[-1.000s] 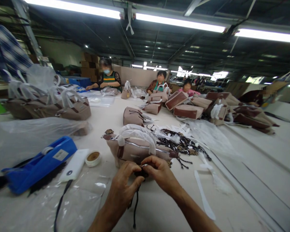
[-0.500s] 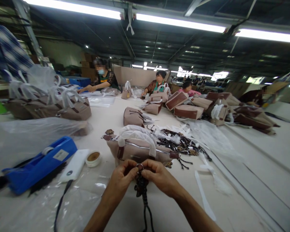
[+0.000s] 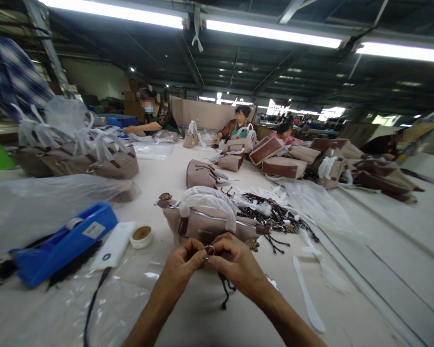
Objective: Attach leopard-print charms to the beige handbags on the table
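Ring (image 3: 210,247), pinched by fingers of the left hand (image 3: 183,262) and right hand (image 3: 236,260), looks unfastened to the near bag (image 3: 206,225), a cord (image 3: 224,291) dangling below, a loose pile (image 3: 275,212) waiting right.

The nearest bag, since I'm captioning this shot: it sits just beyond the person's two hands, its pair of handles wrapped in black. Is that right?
Not quite: the head view shows the handles wrapped in white, not black. The nearest bag does sit just beyond the left hand and right hand.
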{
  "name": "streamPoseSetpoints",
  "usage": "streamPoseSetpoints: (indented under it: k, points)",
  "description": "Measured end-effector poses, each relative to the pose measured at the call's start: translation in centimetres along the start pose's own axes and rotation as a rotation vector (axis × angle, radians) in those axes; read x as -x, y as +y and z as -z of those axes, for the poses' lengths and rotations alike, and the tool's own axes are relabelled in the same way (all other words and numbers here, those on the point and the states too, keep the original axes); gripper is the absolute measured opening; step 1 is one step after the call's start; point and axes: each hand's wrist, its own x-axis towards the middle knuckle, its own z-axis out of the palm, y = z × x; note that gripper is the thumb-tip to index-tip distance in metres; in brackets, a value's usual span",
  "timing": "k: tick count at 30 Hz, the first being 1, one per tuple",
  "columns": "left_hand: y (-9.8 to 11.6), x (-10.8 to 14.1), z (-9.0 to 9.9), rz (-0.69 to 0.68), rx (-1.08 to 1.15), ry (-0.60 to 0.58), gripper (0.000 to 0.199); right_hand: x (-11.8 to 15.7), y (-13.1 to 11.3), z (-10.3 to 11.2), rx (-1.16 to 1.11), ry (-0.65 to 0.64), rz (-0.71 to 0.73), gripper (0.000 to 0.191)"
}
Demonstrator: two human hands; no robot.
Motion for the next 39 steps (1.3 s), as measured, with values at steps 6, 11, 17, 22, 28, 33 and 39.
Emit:
streamPoseSetpoints:
  k: [6,11,17,22,28,33,39]
  points:
    - [0.2,0.2,-0.1,-0.032,0.06,-0.106,0.025,0.1,-0.3,0.3,-0.288,-0.157,-0.204,0.017]
    - [0.0,0.8,-1.0,0.042,0.222,-0.246,0.03,0.0,-0.5,0.2,-0.38,-0.084,-0.268,0.021]
    - [-0.6,1.0,-1.4,0.103,0.224,-0.144,0.031,-0.2,-0.1,0.1,-0.368,-0.002,-0.26,0.021]
    - [0.3,1.5,-1.0,0.225,0.315,-0.078,0.026,0.0,0.2,0.1,-0.359,0.028,-0.197,0.02]
    - [1.4,1.7,-1.1,0.316,0.6,-0.089,0.022,0.3,-0.1,0.2,-0.257,0.018,-0.137,0.014]
    - [1.1,1.7,-0.9,0.356,0.665,-0.081,0.022,0.0,-0.6,0.7,-0.211,-0.053,-0.132,0.011]
    - [0.8,1.9,-1.2,0.312,0.565,-0.132,0.021,-0.5,-0.6,0.7,-0.316,-0.084,-0.233,0.02]
